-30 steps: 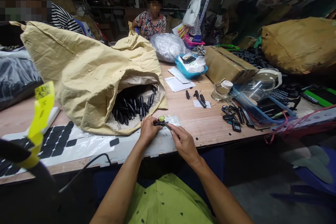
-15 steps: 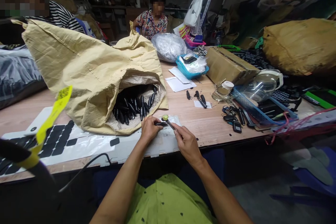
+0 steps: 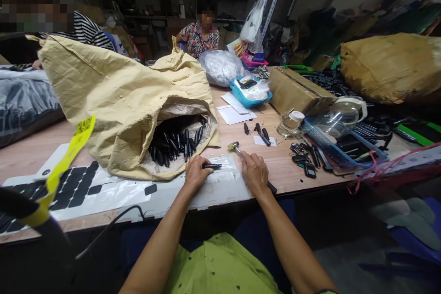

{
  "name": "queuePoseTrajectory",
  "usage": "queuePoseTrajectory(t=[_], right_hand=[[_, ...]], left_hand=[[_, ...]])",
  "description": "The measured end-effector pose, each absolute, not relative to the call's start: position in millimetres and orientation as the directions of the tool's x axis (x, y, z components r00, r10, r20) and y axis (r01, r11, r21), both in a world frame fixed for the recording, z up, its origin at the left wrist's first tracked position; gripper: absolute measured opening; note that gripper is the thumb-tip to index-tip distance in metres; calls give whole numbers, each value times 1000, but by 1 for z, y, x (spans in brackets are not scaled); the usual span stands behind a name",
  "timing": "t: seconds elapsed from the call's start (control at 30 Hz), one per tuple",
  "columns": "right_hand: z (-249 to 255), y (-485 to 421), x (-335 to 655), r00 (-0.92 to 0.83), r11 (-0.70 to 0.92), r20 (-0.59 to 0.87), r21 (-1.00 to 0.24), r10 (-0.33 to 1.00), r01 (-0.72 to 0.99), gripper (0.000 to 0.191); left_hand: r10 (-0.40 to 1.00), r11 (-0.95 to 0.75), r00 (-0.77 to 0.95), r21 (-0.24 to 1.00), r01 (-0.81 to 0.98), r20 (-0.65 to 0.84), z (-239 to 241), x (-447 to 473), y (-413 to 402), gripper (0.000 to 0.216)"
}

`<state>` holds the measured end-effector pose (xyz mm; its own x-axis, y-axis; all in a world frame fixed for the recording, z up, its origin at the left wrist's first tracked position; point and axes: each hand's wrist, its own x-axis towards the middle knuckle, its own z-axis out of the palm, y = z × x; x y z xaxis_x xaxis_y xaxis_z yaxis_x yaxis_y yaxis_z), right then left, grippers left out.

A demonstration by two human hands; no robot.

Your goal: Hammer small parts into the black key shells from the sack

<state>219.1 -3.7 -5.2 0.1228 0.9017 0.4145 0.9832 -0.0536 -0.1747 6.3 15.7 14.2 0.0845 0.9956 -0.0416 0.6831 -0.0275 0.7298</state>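
My left hand [image 3: 197, 172] is closed at the front of the table, its fingertips on a slim black tube-shaped piece [image 3: 214, 166] that points right over a clear plastic sheet [image 3: 225, 174]. My right hand [image 3: 255, 172] is wrapped around the handle of a small hammer [image 3: 235, 147]. The hammer's yellowish head sticks out beyond my fingers, and its dark handle end shows below my palm. Just behind my left hand gapes a beige cloth sack [image 3: 131, 101], with many black pointed tube pieces [image 3: 172, 144] inside its mouth.
Several loose black pieces [image 3: 263, 134] lie beyond my right hand. Farther right are keys [image 3: 303, 158], a blue basket [image 3: 330, 149], a glass jar [image 3: 291, 124] and a cardboard box [image 3: 298, 89]. Black stickers [image 3: 74, 181] lie at left. Two people sit across the table.
My right hand has moved right and lower with the hammer, away from the black piece. My left hand stays on that piece, which now shows more fully.
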Motion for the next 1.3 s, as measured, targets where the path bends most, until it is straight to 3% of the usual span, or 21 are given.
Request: queuePoseTrajectory(t=[0.13,0.27,0.37,0.5,0.63,1.0,1.2,1.3], right_hand=[[-14,-1,219,100,-75,447,-73,889,994,31],[-18,-2,220,72,-60,460,-41,885,997,31],[-19,-2,222,64,-58,464,-29,883,998,31],[-19,-1,223,62,-58,462,-25,885,998,31],[-18,-1,222,63,-53,453,-35,889,998,32],[-16,-1,218,88,-71,408,-56,909,996,33],[-14,-1,216,97,-80,401,-60,911,995,32],[-14,-1,216,91,-71,414,-63,906,995,33]], left_hand=[[992,-32,117,850,527,-35,16,0,10,3],[961,237,131,969,66,-244,19,-3,-4,23],[899,434,193,860,-267,-394,23,-2,-15,24],[841,539,270,699,-469,-468,28,-1,-23,13],[812,581,335,604,-546,-478,31,-1,-26,9],[746,659,451,452,-601,-489,24,-2,-32,24],[737,671,478,426,-607,-479,31,-1,-37,21],[753,657,526,490,-573,-395,34,-1,-47,19]])
